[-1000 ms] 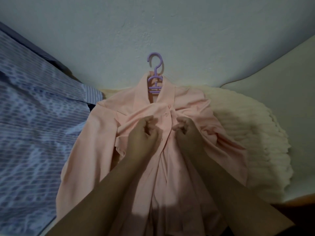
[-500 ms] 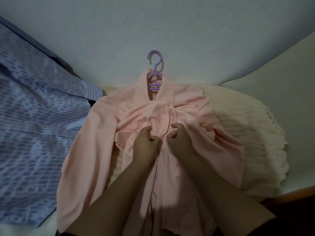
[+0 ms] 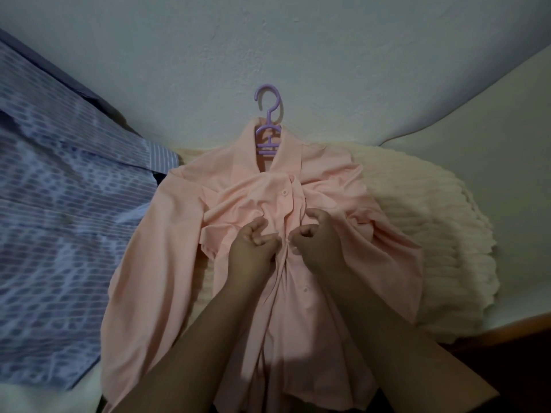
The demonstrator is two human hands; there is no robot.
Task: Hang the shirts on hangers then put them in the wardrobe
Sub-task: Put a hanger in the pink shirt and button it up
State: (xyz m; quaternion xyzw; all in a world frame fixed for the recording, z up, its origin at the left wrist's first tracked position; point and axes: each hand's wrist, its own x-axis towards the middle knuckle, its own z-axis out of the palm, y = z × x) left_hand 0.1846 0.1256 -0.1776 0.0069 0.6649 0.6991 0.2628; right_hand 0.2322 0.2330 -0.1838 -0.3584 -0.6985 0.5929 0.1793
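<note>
On the bed [image 3: 507, 162], against the pale wall [image 3: 298, 40], the largest thing in view was a blue patterned shirt [image 3: 59, 204], spread flat to the left and not on any hanger. Beside it, in the middle, lay the pink shirt [image 3: 143, 263], face up, its right side resting on a cream ribbed blanket [image 3: 432, 234]. A purple hanger [image 3: 268, 135] was already inside the pink shirt's collar, with only the hook and neck showing above it.

Both hands were closed on the shirt's front strip, at chest height. The left hand [image 3: 250, 251] pinched one edge of the cloth and the right hand [image 3: 319, 245] pinched the other, knuckles nearly touching, apparently to fasten a button. One small button [image 3: 284, 192] sat just above the hands and another [image 3: 305, 290] just below.

The cloth looked thin, light and soft; it bunched into folds around the hands and would likely slide off the hanger if lifted by the hem. The sound place to lift it seemed to be the hook, with the shoulders settled first.

No wardrobe or other container was in view, so what it held could not be told.
</note>
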